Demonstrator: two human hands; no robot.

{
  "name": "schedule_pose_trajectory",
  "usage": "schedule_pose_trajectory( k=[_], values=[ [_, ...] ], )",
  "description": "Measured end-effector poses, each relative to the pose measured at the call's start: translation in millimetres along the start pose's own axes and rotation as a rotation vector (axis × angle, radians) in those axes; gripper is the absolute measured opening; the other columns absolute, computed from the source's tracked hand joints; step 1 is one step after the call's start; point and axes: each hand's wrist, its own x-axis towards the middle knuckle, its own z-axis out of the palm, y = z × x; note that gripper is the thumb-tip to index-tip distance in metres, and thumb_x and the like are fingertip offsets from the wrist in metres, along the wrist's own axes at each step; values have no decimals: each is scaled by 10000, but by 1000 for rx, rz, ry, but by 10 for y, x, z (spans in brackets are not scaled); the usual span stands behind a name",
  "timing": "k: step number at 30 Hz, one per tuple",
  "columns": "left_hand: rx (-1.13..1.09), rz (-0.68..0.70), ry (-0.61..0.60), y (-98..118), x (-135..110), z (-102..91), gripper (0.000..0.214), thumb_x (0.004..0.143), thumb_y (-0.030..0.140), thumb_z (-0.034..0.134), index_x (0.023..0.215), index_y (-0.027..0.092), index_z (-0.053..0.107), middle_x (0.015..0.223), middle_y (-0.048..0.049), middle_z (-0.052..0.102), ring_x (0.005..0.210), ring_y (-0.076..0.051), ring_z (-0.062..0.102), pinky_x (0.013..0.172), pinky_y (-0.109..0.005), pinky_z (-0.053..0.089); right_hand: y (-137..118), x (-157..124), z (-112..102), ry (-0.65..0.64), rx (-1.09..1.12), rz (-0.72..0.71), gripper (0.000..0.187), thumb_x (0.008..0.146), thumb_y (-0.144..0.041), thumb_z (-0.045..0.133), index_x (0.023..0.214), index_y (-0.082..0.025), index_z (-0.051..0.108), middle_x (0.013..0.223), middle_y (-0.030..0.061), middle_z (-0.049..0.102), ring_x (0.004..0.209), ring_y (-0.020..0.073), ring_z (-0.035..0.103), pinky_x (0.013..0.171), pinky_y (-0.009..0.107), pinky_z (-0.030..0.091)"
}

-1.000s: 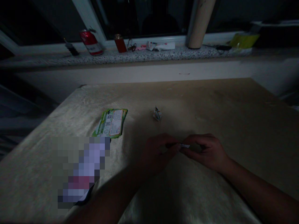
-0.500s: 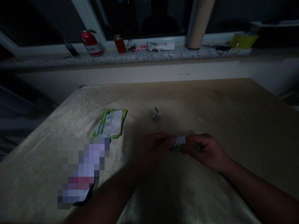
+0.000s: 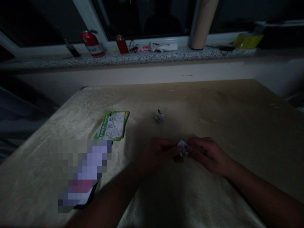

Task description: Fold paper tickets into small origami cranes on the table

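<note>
Both hands meet low over the dim table (image 3: 237, 110). My left hand (image 3: 158, 155) and my right hand (image 3: 209, 155) each pinch the same small folded piece of paper (image 3: 182, 147), white with green print, just above the tabletop. Their fingers are curled and pressed together around it. A second small folded paper (image 3: 160, 116) lies farther back on the table, apart from both hands. A green and white printed card (image 3: 113, 125) lies flat to the left.
A blurred-out flat object (image 3: 83, 174) lies at the near left. On the speckled window ledge (image 3: 142, 57) behind the table stand a red can (image 3: 92, 43), a small red container (image 3: 122, 44), scraps of packaging and a tall cardboard tube (image 3: 204, 23). The room is very dark.
The small paper has turned between my fingers: first a thin edge-on strip, then a wider face, now a small upright folded shape. Both hands have shifted slightly downward.
</note>
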Motion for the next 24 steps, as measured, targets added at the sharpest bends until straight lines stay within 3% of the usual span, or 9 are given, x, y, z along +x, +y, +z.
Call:
schedule_pose_trajectory(
  k=[12, 17, 20, 24],
  values=[
    [80, 77, 54, 23, -33, 65, 198, 898, 309, 688, 895, 163, 821, 713, -34, 779, 635, -123, 687, 622, -205, 510, 14, 7, 51, 17, 303, 185, 441, 1043, -440, 501, 706, -172, 597, 590, 7, 619, 539, 113, 539, 530, 235, 400],
    [251, 207, 83, 72, -64, 88, 219, 914, 294, 657, 855, 157, 816, 700, -34, 757, 635, -128, 671, 605, -213, 487, 85, -4, 83, -13, 534, 261, 394, 1026, -462, 544, 781, -164, 623, 610, 9, 641, 546, 117, 565, 548, 240, 426],
    [310, 226, 112, 61, -69, 86, 240, 906, 306, 658, 806, 142, 802, 686, -43, 743, 627, -133, 654, 602, -225, 474, 108, -16, 76, -27, 476, 216, 409, 1031, -470, 528, 773, -166, 619, 653, 24, 652, 587, 125, 575, 572, 247, 438],
    [170, 129, 64, -19, -51, 74, 226, 880, 323, 673, 848, 127, 781, 733, -63, 751, 664, -155, 673, 633, -247, 501, 86, -25, 47, -34, 234, 125, 403, 1052, -400, 488, 750, -165, 615, 636, 11, 606, 569, 115, 531, 539, 237, 391]
  ],
)
